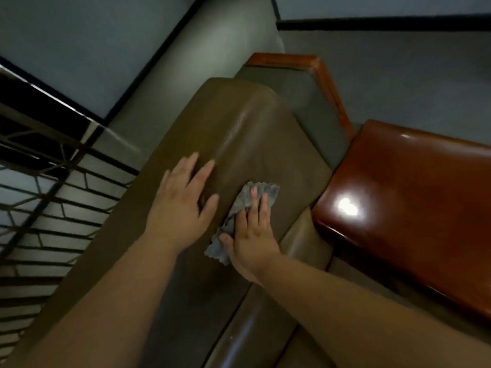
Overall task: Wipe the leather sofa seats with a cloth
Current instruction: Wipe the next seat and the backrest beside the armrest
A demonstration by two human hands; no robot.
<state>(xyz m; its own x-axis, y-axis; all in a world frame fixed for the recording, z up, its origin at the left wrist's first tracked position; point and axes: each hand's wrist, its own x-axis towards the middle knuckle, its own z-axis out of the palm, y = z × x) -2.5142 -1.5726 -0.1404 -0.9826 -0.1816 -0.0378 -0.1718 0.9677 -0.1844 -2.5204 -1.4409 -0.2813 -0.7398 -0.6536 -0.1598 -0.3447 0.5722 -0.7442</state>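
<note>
An olive-brown leather sofa cushion (255, 134) runs diagonally through the middle of the head view. A grey cloth with a zigzag edge (261, 193) lies on its top near the right edge. My right hand (251, 239) presses flat on the cloth with straight fingers, thumb on the cloth's lower corner. My left hand (183, 205) rests flat on the cushion just left of the cloth, fingers spread and straight, holding nothing.
A glossy red-brown wooden table (414, 197) stands close on the right of the sofa. A wooden armrest rail (329, 83) borders the sofa's far end. A black metal grille (39, 203) fills the left side, with grey walls behind.
</note>
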